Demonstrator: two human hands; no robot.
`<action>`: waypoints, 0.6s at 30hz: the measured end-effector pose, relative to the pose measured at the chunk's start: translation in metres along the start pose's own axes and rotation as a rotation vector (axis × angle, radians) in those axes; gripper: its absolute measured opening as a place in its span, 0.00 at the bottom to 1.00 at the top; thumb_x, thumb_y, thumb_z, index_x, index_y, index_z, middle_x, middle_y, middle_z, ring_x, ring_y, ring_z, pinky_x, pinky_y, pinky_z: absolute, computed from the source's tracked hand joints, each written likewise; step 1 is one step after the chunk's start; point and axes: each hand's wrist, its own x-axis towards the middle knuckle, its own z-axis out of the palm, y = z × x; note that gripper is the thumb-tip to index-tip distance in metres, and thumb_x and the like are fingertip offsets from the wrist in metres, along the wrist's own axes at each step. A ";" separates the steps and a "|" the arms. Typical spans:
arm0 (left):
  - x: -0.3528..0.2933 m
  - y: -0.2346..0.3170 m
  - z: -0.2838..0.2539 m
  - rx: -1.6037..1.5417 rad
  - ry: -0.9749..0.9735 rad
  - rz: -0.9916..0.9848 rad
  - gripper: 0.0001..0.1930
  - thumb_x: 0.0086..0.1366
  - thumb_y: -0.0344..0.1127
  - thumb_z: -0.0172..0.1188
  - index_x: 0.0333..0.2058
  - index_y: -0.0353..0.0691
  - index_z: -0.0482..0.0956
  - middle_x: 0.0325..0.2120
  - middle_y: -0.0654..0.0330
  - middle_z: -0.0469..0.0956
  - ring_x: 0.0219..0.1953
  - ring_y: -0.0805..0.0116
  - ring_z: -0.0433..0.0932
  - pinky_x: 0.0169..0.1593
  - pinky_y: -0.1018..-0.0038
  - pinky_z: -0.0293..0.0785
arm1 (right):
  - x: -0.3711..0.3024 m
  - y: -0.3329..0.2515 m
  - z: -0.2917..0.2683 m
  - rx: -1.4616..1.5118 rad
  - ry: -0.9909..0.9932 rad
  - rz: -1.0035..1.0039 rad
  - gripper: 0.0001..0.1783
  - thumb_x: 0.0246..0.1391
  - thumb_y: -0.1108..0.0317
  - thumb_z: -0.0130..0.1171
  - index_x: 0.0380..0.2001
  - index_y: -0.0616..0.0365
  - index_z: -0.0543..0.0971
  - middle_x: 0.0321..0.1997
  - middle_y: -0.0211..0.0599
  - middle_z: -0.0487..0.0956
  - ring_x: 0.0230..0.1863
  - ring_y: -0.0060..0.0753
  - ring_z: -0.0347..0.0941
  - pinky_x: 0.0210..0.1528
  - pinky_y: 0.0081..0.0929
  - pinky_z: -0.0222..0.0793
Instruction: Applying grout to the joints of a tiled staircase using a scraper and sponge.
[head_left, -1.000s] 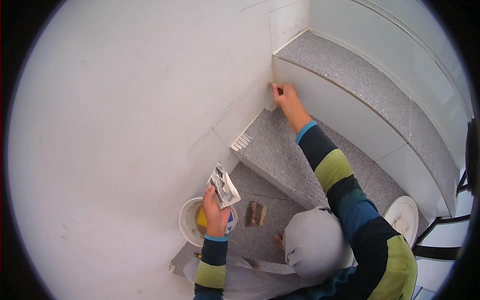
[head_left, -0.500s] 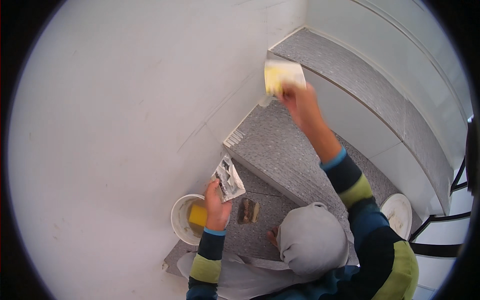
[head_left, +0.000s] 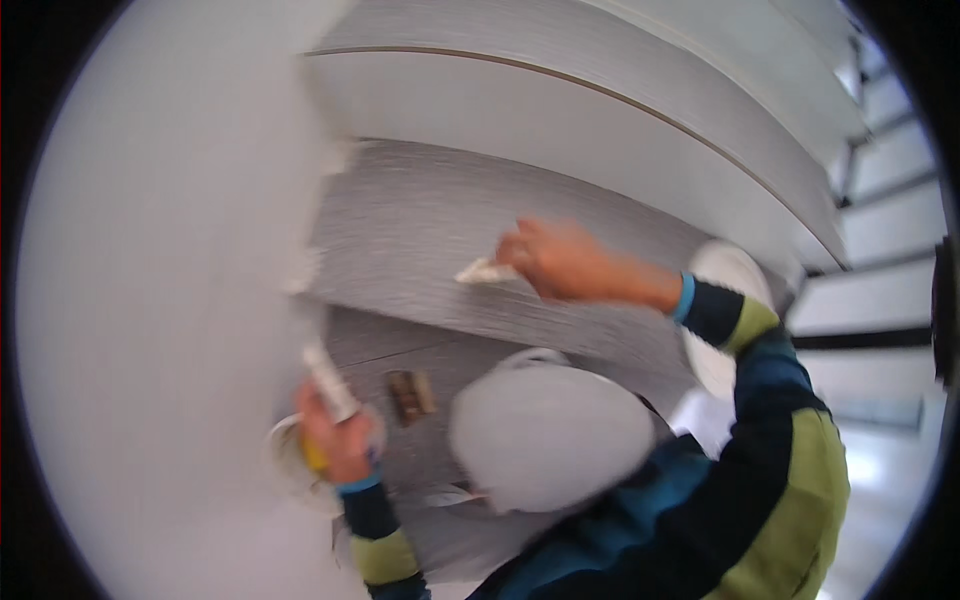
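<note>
My view has turned since half a second ago: the smooth, matt white wall (head_left: pixel 180 300) now fills only the left side, and the speckled grey stone step (head_left: pixel 400 210) lies more across. My right hand (head_left: pixel 555 262) was up at the wall corner; now it is lower, over the middle of this step, so I judge that the work at the corner is interrupted. The riser (head_left: pixel 500 100) is plain, pale and curved. At the right is a round white plastic lid or tub (head_left: pixel 728 262), partly behind my sleeve. Beside the wall stands a round white bucket (head_left: pixel 285 458) with a soft yellow sponge (head_left: pixel 314 455). My left hand (head_left: pixel 338 445) grips a flat, white-smeared slab (head_left: pixel 328 383), seen almost edge-on. A small dark brown block (head_left: pixel 404 398) lies near. My right fingers pinch a thin cream flat spreader (head_left: pixel 482 271), blurred; whether it touches the step, I cannot tell.
</note>
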 end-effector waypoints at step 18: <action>0.004 0.009 0.030 -0.812 0.072 -0.535 0.10 0.59 0.38 0.49 0.37 0.41 0.70 0.27 0.63 0.72 0.29 0.72 0.72 0.33 0.75 0.70 | -0.087 0.026 -0.035 -0.149 -0.064 0.465 0.30 0.44 0.76 0.55 0.55 0.57 0.64 0.46 0.43 0.69 0.49 0.39 0.63 0.52 0.32 0.61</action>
